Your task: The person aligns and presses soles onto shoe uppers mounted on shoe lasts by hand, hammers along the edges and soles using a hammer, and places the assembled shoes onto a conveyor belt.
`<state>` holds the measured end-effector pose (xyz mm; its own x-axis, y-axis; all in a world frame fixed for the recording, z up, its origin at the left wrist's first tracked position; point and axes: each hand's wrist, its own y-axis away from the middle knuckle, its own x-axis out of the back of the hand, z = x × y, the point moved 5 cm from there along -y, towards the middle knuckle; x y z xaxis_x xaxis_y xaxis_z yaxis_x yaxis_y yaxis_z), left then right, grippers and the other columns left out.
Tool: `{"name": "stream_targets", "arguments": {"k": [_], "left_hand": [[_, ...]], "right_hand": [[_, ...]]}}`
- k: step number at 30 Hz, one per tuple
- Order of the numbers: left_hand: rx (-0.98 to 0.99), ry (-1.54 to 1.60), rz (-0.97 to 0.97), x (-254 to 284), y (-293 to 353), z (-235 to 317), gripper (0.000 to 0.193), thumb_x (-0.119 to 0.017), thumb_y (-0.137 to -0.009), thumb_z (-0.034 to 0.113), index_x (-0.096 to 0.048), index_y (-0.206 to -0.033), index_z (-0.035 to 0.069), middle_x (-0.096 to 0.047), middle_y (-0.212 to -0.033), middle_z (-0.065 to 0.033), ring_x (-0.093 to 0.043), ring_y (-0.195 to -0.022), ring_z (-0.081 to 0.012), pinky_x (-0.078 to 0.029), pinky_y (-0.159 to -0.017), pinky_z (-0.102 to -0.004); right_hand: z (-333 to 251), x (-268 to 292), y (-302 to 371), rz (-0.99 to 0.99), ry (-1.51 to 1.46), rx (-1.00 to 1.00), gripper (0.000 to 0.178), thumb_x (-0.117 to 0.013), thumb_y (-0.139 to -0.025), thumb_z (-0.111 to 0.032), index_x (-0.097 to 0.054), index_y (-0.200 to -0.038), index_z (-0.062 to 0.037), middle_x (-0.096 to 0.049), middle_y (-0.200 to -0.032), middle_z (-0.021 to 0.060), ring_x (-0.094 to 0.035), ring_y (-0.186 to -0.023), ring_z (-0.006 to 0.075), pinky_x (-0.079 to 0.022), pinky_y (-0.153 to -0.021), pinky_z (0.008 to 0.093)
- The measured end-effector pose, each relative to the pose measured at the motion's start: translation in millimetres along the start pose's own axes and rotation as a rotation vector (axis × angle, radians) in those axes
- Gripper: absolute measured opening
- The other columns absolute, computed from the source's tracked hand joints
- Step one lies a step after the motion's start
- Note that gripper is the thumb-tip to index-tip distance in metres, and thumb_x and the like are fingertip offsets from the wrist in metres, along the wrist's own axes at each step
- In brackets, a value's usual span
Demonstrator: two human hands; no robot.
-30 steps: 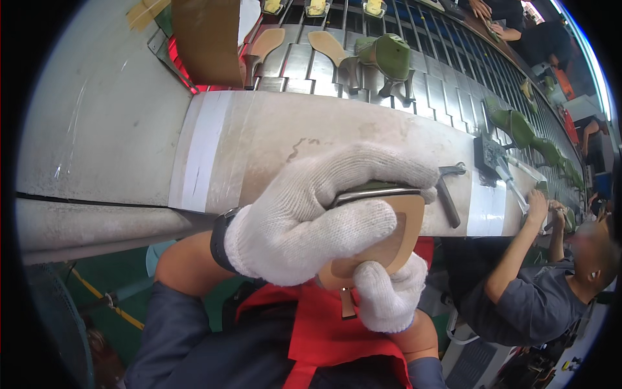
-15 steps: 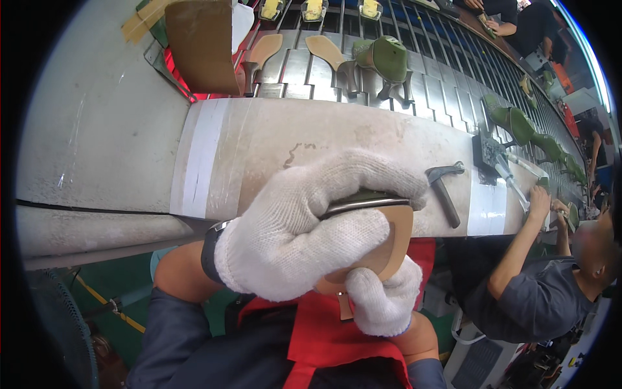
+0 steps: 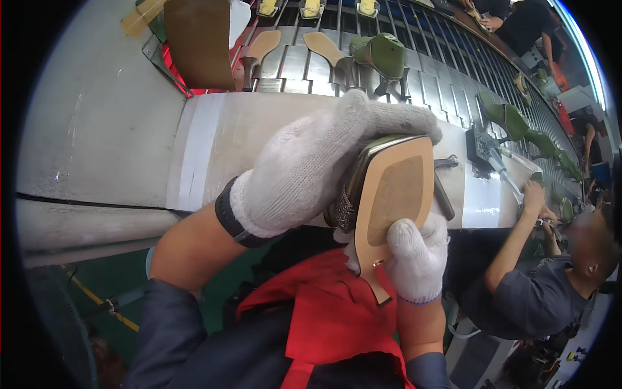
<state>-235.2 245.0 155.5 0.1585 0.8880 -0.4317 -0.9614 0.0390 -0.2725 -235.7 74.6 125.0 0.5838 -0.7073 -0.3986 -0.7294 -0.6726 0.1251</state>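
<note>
Held between my gloved hands is a high-heeled shoe [image 3: 400, 194], its tan sole turned up towards me and its narrow shank pointing down. A band of sparkly material shows along its left side, with a green edge at the toe. My left hand [image 3: 304, 162], in a white knit glove, cups the toe end from the left and far side, fingers bent over the top edge. My right hand [image 3: 418, 259], gloved too, grips the lower right edge with the thumb on the sole; its other fingers are mostly hidden behind.
Just behind the shoe, a hammer [image 3: 444, 194] lies on the pale bench [image 3: 246, 129]. Beyond runs a slatted metal conveyor [image 3: 298, 71] carrying a green heeled shoe [image 3: 383, 55] and heels with tan soles [image 3: 324, 47]. A co-worker [image 3: 538, 285] works at the right beside a grey block [image 3: 481, 149].
The shoe has been raised and tilted so its whole sole faces me. My left hand has shifted up and opened out around the toe; my right hand has moved up and right.
</note>
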Motion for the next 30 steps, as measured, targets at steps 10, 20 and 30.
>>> {"name": "stream_targets", "arguments": {"k": [10,20,30], "left_hand": [[-0.011,-0.079,0.027,-9.8,6.1,4.2,0.065,-0.041,-0.120,0.047,-0.060,-0.149,-0.008,-0.069,-0.139,-0.0167,-0.064,-0.129,-0.0211,-0.050,-0.113,-0.0355],[0.095,0.160,0.076,3.3,-18.2,-16.5,0.055,-0.053,-0.117,0.036,-0.058,-0.150,-0.008,-0.069,-0.144,-0.0165,-0.066,-0.131,-0.0211,-0.051,-0.115,-0.0359],[-0.066,-0.033,0.015,0.8,-22.5,-11.1,0.044,-0.067,-0.111,0.021,-0.062,-0.148,-0.003,-0.073,-0.130,-0.0101,-0.068,-0.121,-0.0153,-0.056,-0.105,-0.0313]], "right_hand": [[-5.0,-1.2,0.2,0.143,0.095,0.026,0.069,-0.073,-0.101,-0.044,-0.060,-0.131,0.0163,-0.077,-0.098,0.0282,-0.078,-0.071,0.0319,-0.066,-0.060,0.0380],[-13.4,17.6,-11.7,0.026,0.055,0.037,0.044,-0.063,-0.107,-0.024,-0.069,-0.127,0.0142,-0.080,-0.102,0.0215,-0.080,-0.081,0.0249,-0.067,-0.072,0.0357],[-20.9,12.7,-16.7,0.268,0.294,0.100,0.056,-0.055,-0.106,-0.037,-0.061,-0.121,0.0163,-0.073,-0.083,0.0264,-0.071,-0.055,0.0269,-0.060,-0.048,0.0339]]}}
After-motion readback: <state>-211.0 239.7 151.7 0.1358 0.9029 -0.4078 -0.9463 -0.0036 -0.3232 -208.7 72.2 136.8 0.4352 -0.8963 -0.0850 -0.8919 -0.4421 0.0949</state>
